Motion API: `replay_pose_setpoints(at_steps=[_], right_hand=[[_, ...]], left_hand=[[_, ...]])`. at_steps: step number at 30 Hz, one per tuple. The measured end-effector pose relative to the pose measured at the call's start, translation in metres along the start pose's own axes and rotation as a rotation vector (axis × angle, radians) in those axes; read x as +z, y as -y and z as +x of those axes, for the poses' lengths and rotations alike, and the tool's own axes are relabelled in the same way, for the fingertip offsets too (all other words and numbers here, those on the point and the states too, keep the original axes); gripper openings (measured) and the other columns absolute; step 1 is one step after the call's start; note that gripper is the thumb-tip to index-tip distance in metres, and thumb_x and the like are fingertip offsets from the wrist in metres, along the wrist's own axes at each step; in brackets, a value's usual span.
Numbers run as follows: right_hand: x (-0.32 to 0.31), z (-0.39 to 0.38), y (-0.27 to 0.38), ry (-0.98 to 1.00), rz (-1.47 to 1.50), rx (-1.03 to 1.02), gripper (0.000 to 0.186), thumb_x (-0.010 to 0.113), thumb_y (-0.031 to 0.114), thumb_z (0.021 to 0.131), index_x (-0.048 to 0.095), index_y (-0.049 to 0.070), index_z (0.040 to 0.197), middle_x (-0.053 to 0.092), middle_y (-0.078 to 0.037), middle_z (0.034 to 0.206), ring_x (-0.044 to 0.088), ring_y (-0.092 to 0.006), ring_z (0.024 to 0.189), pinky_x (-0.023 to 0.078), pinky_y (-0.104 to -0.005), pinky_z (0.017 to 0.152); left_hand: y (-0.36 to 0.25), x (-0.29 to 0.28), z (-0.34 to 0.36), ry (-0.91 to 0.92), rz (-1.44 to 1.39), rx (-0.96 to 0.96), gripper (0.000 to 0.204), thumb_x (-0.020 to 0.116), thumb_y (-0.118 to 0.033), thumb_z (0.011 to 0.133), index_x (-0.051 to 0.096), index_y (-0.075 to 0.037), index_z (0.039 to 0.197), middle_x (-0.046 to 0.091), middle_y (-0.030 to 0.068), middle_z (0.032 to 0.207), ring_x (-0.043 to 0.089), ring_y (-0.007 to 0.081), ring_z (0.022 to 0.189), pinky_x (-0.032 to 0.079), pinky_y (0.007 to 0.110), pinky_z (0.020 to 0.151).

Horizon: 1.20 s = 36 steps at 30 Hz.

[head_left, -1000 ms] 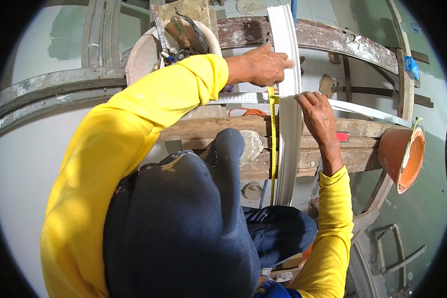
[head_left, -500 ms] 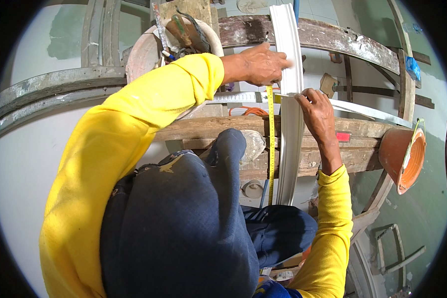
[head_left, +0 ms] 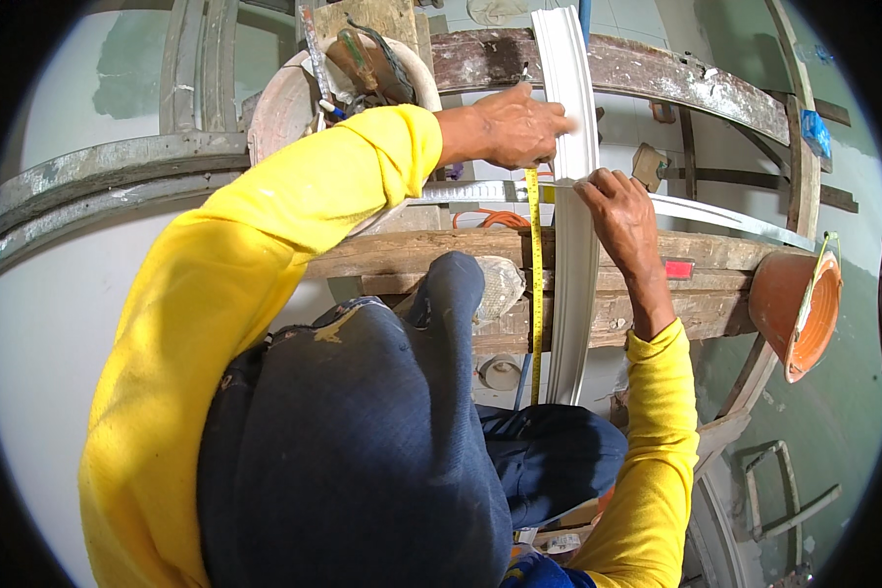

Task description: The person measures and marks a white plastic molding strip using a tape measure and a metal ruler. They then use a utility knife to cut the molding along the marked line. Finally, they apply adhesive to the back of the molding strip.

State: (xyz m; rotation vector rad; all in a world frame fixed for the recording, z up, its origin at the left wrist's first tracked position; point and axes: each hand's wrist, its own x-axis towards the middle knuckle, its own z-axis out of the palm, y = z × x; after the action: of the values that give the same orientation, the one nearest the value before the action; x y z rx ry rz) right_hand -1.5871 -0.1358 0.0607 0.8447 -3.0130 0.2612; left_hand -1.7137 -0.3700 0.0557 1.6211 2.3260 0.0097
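Note:
A long white grooved moulding (head_left: 571, 265) lies lengthwise across the wooden beams. Alongside its left edge runs a yellow tape measure (head_left: 536, 294), stretched from my left hand toward my knee. My left hand (head_left: 519, 127) is closed round the tape's far end, fingertips reaching to the moulding; its palm side is hidden. A thin pencil-like tip (head_left: 525, 71) sticks up beyond it. At the moulding's right edge my right hand (head_left: 619, 211) is closed, fingers curled in a pinch over the white face. What it pinches is hidden. A flat metal strip (head_left: 735, 218) crosses beneath the moulding.
A round tub (head_left: 274, 103) with hand tools stands at the far left. The rough wooden beams (head_left: 676, 304) span the middle, with a dark plank (head_left: 666, 73) beyond. An orange bucket (head_left: 794, 314) lies tipped at the right. An orange cord (head_left: 490, 219) shows under the strip.
My right hand has shifted slightly left onto the moulding, its fingers more curled. My left hand, the tape measure and the moulding stay nearly where they were.

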Motion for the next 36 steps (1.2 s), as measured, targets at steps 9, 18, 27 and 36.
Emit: replay_pose_setpoints(at_steps=[9,18,27,36], right_hand=[[-0.002,0.003,0.002,0.019,-0.018,-0.010,0.019,0.068,0.006,0.087,0.077,0.011,0.103,0.069,-0.005,0.099,0.069,-0.0250,0.095,0.054,-0.0401,0.081],[-0.041,-0.040,-0.020,-0.075,0.125,0.252,0.015,0.072,0.005,0.092,0.075,0.007,0.106,0.070,-0.010,0.101,0.070,-0.0327,0.091,0.057,-0.0420,0.078],[-0.088,-0.238,0.027,-0.236,0.233,0.843,0.020,0.067,0.004,0.105,0.065,0.003,0.125,0.072,-0.021,0.112,0.071,-0.0389,0.096,0.058,-0.0392,0.085],[-0.107,-0.533,0.231,-0.320,-0.331,1.773,0.059,0.070,0.037,0.105,0.060,-0.006,0.145,0.068,-0.025,0.140,0.066,-0.0364,0.124,0.050,-0.0433,0.106]], left_hand=[[0.001,0.000,0.003,0.024,0.014,0.000,0.015,0.075,-0.030,0.090,0.086,-0.026,0.100,0.063,-0.0005,0.138,0.059,0.0163,0.129,0.051,0.050,0.091],[0.002,-0.006,-0.002,0.007,-0.042,0.018,0.013,0.078,-0.031,0.090,0.084,-0.022,0.097,0.062,0.0007,0.133,0.057,0.0172,0.130,0.050,0.049,0.091],[0.005,-0.031,-0.022,0.060,-0.088,0.069,0.018,0.079,-0.034,0.092,0.082,-0.020,0.102,0.064,0.0007,0.134,0.057,0.0186,0.131,0.048,0.047,0.093],[0.016,-0.033,-0.009,0.097,-0.125,0.158,0.021,0.079,-0.035,0.094,0.081,-0.018,0.104,0.072,0.0053,0.110,0.070,0.0275,0.112,0.053,0.046,0.086]])
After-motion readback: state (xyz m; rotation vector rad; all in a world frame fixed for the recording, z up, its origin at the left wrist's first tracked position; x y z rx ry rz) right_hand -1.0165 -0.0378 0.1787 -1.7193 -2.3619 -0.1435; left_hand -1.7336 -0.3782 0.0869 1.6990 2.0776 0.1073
